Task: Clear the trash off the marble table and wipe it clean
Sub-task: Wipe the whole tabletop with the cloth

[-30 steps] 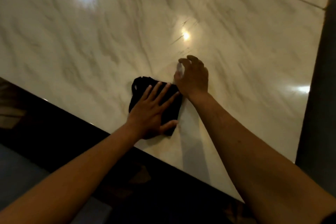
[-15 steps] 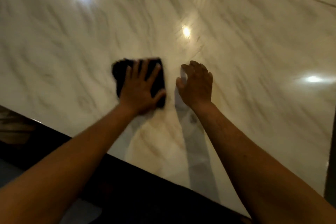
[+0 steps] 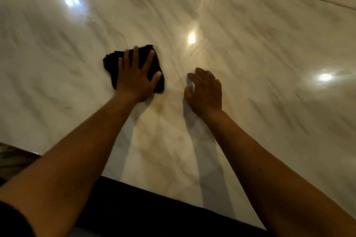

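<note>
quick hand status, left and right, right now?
Left hand: open, fingers spread flat, pressing the black cloth onto the marble table.
Right hand: fingers curled around something small and pale; what it is cannot be told.

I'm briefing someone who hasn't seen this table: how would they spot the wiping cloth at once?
Start from the pale, glossy marble table that fills the view. Follow the left arm up to the left hand, which lies flat with fingers spread. The dark cloth is under that hand, the only black thing on the light stone; the right hand beside it does not touch it.
</note>
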Available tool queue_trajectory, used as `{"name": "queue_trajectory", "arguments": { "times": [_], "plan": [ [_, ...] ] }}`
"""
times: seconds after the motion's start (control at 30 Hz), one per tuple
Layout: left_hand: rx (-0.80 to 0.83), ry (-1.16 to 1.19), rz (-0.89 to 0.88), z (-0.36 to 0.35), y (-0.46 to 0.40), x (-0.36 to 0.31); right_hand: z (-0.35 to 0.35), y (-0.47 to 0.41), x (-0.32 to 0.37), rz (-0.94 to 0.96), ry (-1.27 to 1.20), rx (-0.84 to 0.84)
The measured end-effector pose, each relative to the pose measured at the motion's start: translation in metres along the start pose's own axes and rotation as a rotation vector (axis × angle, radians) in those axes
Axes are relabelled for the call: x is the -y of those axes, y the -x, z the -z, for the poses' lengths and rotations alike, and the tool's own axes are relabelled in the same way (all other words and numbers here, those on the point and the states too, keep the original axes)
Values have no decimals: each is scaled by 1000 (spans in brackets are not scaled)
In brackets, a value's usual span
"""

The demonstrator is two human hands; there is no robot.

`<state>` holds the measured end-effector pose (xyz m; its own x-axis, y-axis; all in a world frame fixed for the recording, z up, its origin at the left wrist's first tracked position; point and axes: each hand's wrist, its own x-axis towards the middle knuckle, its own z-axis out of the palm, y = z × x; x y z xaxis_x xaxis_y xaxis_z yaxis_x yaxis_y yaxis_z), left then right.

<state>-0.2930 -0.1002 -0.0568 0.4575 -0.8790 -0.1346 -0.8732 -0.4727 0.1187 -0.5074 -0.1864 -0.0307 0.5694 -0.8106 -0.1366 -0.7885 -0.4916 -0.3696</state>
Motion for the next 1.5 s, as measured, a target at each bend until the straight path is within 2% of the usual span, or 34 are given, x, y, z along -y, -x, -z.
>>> {"name": "queue_trajectory", "arguments": {
  "times": [0.13, 0.2, 0.27, 0.3, 0.33, 0.43, 0.5, 0.53, 0.6, 0.7, 0.8, 0.87, 1.0, 1.07, 1.1, 1.17, 1.3, 1.4, 1.5],
  "plan": [
    [-10, 7, -333, -8, 63, -4, -10, -17, 43, -28, -85, -4],
    [27, -26, -507, -3, 86, 26, -14, -24, 64, -37, -107, -24],
    [57, -96, -659, 5, 73, 73, -22, -29, 86, -24, -57, -41],
    [54, -116, -667, 9, 56, 95, -25, -31, 94, -22, -26, -44],
    [36, -115, -603, 14, 34, 123, -31, -33, 106, -24, -8, -45],
    [22, -44, -187, 34, -28, 200, -50, -39, 142, -31, 13, -27],
    [9, -8, -23, 35, -41, 216, -61, -42, 162, -40, 26, -44],
    [-3, 4, -21, 32, -38, 210, -66, -44, 171, -52, 22, -66],
    [2, 37, -164, 26, -13, 189, -73, -50, 187, -76, -4, -107],
    [28, 26, -509, 15, 62, 171, -73, -62, 200, -94, -43, -90],
    [84, -25, -643, 16, 105, 203, -72, -70, 207, -73, 13, -41],
    [47, -36, -568, 18, 83, 243, -76, -70, 212, -53, 49, -47],
    [9, -6, -47, 37, 13, 329, -94, -70, 236, 47, 85, -103],
    [1, 28, 183, 41, 1, 336, -105, -72, 258, 169, 103, -74],
    [-16, 35, 230, 38, 3, 327, -109, -73, 269, 224, 109, -59],
    [-44, 37, 202, 29, 27, 300, -115, -76, 292, 311, 80, -35],
    [-7, 23, -15, 21, 109, 279, -123, -85, 325, 360, -32, 35],
    [15, -30, -51, 26, 137, 308, -127, -89, 348, 443, -35, 71],
    [16, -24, 95, 29, 116, 377, -134, -88, 367, 545, 10, 100]
  ]
}}
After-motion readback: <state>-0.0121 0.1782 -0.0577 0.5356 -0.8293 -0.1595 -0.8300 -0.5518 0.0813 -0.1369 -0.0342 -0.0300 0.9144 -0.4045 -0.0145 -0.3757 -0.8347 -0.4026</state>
